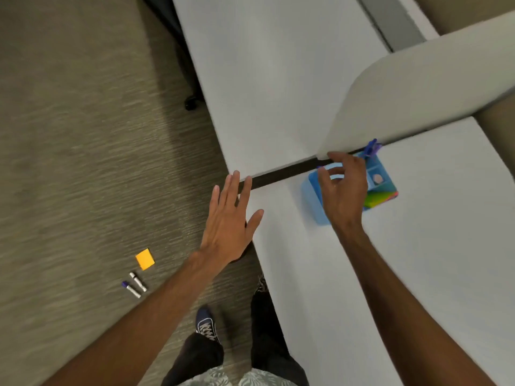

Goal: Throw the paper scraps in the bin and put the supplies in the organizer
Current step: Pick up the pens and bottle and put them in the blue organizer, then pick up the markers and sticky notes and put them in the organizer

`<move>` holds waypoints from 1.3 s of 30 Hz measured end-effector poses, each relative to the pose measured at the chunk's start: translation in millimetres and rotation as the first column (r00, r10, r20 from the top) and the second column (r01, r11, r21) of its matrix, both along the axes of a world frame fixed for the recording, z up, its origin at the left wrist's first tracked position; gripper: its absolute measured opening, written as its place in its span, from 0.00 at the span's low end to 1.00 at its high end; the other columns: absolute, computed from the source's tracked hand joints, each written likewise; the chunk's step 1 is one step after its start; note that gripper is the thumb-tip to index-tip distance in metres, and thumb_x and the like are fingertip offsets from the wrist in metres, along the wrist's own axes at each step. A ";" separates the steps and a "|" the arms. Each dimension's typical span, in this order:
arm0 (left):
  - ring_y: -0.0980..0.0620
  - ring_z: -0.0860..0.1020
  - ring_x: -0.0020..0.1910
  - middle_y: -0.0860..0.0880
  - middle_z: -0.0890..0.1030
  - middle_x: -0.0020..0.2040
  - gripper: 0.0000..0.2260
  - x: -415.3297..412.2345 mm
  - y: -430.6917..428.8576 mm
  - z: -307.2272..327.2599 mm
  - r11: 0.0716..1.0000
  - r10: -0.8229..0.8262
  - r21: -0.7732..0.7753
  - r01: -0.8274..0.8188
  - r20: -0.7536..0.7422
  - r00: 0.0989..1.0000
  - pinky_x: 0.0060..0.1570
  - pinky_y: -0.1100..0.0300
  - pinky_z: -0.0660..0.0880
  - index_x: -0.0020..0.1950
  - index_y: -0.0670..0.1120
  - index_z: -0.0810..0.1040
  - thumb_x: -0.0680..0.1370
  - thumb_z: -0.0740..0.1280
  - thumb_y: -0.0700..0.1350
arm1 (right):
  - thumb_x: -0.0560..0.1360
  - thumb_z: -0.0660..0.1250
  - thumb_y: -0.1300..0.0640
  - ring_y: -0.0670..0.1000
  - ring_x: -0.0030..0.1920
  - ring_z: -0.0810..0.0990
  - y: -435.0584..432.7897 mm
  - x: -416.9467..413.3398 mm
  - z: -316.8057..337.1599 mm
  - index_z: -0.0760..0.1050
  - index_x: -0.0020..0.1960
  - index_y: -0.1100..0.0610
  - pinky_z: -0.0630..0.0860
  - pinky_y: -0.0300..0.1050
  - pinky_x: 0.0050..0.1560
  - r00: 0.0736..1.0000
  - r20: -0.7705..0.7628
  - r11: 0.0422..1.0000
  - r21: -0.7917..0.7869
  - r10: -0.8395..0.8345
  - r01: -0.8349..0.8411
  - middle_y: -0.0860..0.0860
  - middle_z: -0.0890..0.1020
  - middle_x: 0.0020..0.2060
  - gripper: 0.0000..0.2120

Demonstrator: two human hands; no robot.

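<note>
On the worktop: a blue plastic organizer (315, 201) with several compartments sits on the white worktop (418, 260), just beside the dark gap between two desk slabs.
Organizer contents: blue-purple pens (372, 147) stand up at its far corner, a rainbow-coloured block (380, 197) fills the near-right compartment, and a small pale item lies in the middle one, too blurred to identify.
Right hand: the right hand (341, 190) hovers over the organizer, fingers curled and spread, the grip wide and holding nothing that I can see.
Left hand: the left hand (230, 218) is flat and open, fingers stretched out together over the worktop's edge, its grip wide and empty.
On the floor: an orange square sticky-note pad (145, 259) lies on the grey-brown carpet (83, 135), well apart from the organizer.
Beside the pad: two silver markers (134, 285), one with a purple cap, lie side by side just next to it.
Below: dark trousers and a dark blue laced shoe (206, 323) stand by the worktop.
</note>
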State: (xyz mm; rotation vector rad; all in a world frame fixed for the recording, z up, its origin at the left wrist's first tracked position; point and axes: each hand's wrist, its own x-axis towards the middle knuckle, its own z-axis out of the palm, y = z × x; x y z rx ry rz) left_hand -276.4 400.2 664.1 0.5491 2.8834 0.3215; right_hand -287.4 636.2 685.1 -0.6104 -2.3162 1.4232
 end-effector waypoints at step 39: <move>0.38 0.60 0.77 0.39 0.57 0.80 0.31 226.0 -556.2 -255.2 0.647 0.747 -0.022 -0.762 0.217 0.628 0.73 0.39 0.61 0.80 0.47 0.53 0.82 0.50 0.63 | 0.79 0.67 0.57 0.58 0.57 0.80 -608.2 72.6 -248.1 0.75 0.70 0.56 0.75 0.53 0.62 0.193 0.653 0.216 0.046 0.733 -0.975 0.57 0.76 0.63 0.20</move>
